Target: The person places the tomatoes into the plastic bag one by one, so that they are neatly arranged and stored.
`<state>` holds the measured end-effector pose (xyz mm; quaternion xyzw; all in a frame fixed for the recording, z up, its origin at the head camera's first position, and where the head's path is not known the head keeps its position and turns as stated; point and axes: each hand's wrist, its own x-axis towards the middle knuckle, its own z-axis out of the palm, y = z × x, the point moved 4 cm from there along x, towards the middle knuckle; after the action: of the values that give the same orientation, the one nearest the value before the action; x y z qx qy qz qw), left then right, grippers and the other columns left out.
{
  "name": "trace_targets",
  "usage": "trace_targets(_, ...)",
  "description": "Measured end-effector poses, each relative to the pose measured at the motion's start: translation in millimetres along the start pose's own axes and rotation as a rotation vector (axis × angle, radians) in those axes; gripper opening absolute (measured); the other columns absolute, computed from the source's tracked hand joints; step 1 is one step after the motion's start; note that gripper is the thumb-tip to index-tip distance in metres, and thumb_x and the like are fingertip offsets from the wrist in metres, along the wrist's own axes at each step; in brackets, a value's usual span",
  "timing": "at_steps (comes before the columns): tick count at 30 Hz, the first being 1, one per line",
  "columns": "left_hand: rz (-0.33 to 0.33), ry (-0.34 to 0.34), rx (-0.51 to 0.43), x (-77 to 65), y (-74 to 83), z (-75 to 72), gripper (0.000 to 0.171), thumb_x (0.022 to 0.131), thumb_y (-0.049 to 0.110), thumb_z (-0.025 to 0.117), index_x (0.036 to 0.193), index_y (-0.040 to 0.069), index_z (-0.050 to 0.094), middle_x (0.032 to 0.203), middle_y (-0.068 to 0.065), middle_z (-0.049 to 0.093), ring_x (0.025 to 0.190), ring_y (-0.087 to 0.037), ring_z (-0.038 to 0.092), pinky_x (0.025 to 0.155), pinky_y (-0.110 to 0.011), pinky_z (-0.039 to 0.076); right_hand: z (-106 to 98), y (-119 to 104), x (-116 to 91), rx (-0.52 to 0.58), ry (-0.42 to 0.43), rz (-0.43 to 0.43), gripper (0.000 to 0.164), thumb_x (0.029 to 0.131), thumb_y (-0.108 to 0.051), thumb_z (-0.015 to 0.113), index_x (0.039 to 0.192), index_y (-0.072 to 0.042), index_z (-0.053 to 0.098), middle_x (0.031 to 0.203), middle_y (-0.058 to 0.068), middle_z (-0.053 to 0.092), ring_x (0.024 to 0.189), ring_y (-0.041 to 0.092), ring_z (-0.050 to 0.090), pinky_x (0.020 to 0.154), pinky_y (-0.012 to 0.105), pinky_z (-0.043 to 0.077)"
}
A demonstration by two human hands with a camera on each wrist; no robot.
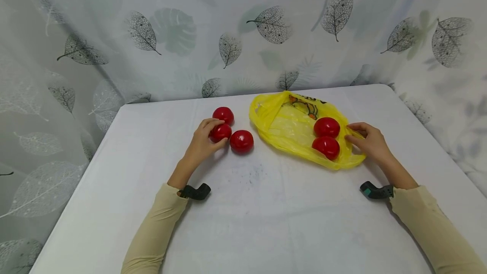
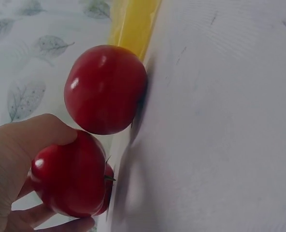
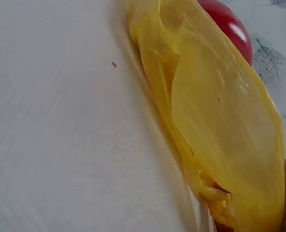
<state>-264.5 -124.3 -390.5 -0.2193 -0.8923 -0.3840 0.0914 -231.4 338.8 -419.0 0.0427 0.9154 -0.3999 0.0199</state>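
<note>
My left hand (image 1: 198, 143) grips a shiny red tomato (image 1: 221, 132), its thumb and fingers curled round the sides. In the left wrist view the held tomato (image 2: 70, 176) shows its small green stem. Another tomato (image 1: 223, 114) lies just behind it and a third tomato (image 1: 242, 142) to its right. A yellow plastic bag (image 1: 291, 126) lies spread on the right. Two tomatoes, a rear one (image 1: 326, 127) and a front one (image 1: 326, 147), rest on its right part. My right hand (image 1: 372, 142) pinches the bag's right edge; in the right wrist view the bag (image 3: 225, 111) mostly hides that hand.
Everything lies on a white-covered table (image 1: 258, 223). Behind it and along both sides hangs a pale curtain (image 1: 182, 71) printed with leaves. A dark wrist device sits on each forearm, the left one (image 1: 195, 192) and the right one (image 1: 376, 190).
</note>
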Motion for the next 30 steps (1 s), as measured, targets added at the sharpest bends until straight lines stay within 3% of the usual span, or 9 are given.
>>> trace_targets(11, 0.03, 0.022, 0.004, 4.7, 5.5, -5.6, 0.051, 0.083, 0.01, 0.076, 0.13, 0.006, 0.057, 0.133, -0.017, 0.05, 0.124, -0.032, 0.049, 0.094, -0.048, 0.052, 0, -3, -1, -0.002, 0.003, 0.011, 0.055, 0.099, -0.03, 0.057, 0.137, 0.008, 0.044, 0.135, 0.032, 0.046, 0.125, 0.048, 0.043, 0.105, 0.058, 0.038)
trace_targets(30, 0.116, 0.026, -0.058, 22.6, 33.4, -6.2, 0.048, 0.085, 0.011, 0.074, 0.129, 0.004, 0.058, 0.134, -0.014, 0.05, 0.121, -0.028, 0.052, 0.095, -0.042, 0.053, 0, -3, -1, 0.012, 0.008, 0.007, 0.052, 0.099, -0.027, 0.057, 0.136, 0.008, 0.045, 0.135, 0.032, 0.046, 0.125, 0.047, 0.043, 0.106, 0.06, 0.036)
